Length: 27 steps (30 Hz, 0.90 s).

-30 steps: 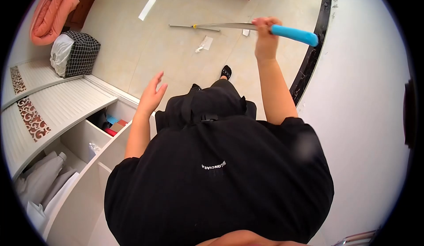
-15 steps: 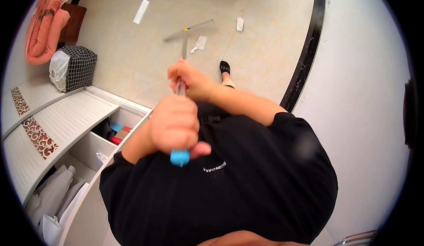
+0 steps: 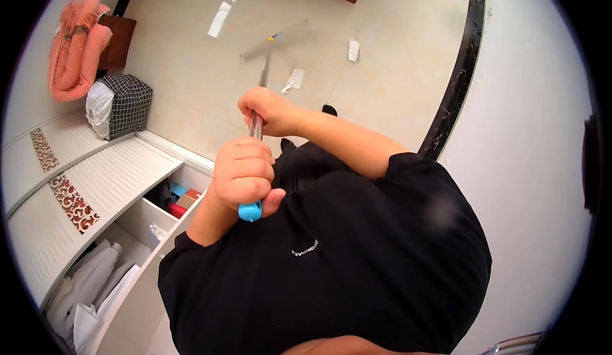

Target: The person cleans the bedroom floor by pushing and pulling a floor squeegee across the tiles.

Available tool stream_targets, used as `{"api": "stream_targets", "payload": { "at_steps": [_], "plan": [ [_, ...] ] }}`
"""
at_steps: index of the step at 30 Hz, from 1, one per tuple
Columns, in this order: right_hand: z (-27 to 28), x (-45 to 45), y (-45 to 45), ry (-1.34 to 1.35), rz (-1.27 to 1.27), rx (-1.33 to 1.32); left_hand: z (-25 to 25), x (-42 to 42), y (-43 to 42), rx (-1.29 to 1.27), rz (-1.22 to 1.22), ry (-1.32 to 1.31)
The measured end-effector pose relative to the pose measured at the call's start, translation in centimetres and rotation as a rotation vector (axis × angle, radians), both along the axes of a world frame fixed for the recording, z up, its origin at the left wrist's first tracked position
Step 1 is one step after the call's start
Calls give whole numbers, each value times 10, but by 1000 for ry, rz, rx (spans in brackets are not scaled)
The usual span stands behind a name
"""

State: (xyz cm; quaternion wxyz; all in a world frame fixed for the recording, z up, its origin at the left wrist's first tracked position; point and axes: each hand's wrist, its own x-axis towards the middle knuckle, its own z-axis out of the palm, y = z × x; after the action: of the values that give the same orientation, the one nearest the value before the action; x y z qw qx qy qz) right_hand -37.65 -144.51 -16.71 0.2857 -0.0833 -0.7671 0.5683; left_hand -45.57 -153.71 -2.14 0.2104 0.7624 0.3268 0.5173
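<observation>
A long-handled floor squeegee [image 3: 264,68] slants away from my body, with a metal pole, a blue end cap [image 3: 250,211] and a yellow joint at its wide, thin head. The head is blurred over the floor. My left hand [image 3: 244,171] is wrapped around the pole just above the blue cap, thumb beside it. Farther down the pole, my right hand [image 3: 264,109] is closed around it too. Crumpled white paper [image 3: 293,81] lies on the floor a little nearer to me than the head, and another white piece [image 3: 354,51] lies to the right.
Left of me stands a white cabinet [image 3: 121,176] with open compartments holding folded cloth and small boxes. Beyond it are a black checked bag [image 3: 131,106] and a pink rolled quilt [image 3: 80,49]. A white wall [image 3: 529,164] with black skirting runs along my right.
The squeegee head has moved farther away from the crumpled paper and become blurred. Both hands keep their grip. My view has shifted, and the sandalled foot is now mostly hidden behind my right arm.
</observation>
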Motion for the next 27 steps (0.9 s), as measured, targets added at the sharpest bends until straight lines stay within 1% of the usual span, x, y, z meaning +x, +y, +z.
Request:
{"api": "stream_targets", "payload": {
  "at_steps": [2, 4, 5, 6, 7, 8, 9, 10, 11, 12, 14, 15, 17, 22, 24, 25, 27],
  "plan": [
    [-6, -7, 31, -31, 73, 116, -8, -1, 18, -6, 23, 34],
    [-21, -17, 59, -52, 84, 116, -20, -3, 37, 9, 172, 164],
    [-32, -22, 74, -115, 99, 143, -30, -6, 46, -15, 202, 179],
    [-41, -27, 90, -179, 113, 171, -45, -8, 53, -66, 260, 195],
    [-43, -30, 106, -321, 168, 127, -58, -8, 58, -137, 350, 236],
    [-51, -33, 120, -317, 168, 126, -71, -6, 63, -208, 440, 275],
    [-65, -36, 133, -379, 209, 119, -83, -4, 68, -208, 442, 279],
    [-80, -40, 143, -440, 251, 113, -95, 0, 72, -292, 545, 288],
    [-94, -42, 149, -412, 251, 106, -105, 3, 77, -377, 649, 296],
    [-100, -43, 152, -408, 256, 108, -113, 5, 79, -376, 654, 299],
    [-111, -45, 157, -423, 272, 158, -126, 9, 77, -469, 690, 223],
    [-112, -44, 159, -419, 281, 157, -125, 11, 79, -465, 668, 219],
    [-112, -39, 161, -495, 344, 275, -122, 15, 80, -482, 643, 227],
    [-94, -5, 164, -472, 246, 208, -95, 29, 93, -470, 569, 285],
    [-81, 17, 161, -468, 199, 190, -80, 37, 100, -457, 470, 317],
    [-75, 29, 159, -456, 182, 179, -71, 40, 102, -451, 464, 321],
    [-65, 53, 147, -416, 115, 149, -52, 45, 103, -451, 277, 448]
  ]
}}
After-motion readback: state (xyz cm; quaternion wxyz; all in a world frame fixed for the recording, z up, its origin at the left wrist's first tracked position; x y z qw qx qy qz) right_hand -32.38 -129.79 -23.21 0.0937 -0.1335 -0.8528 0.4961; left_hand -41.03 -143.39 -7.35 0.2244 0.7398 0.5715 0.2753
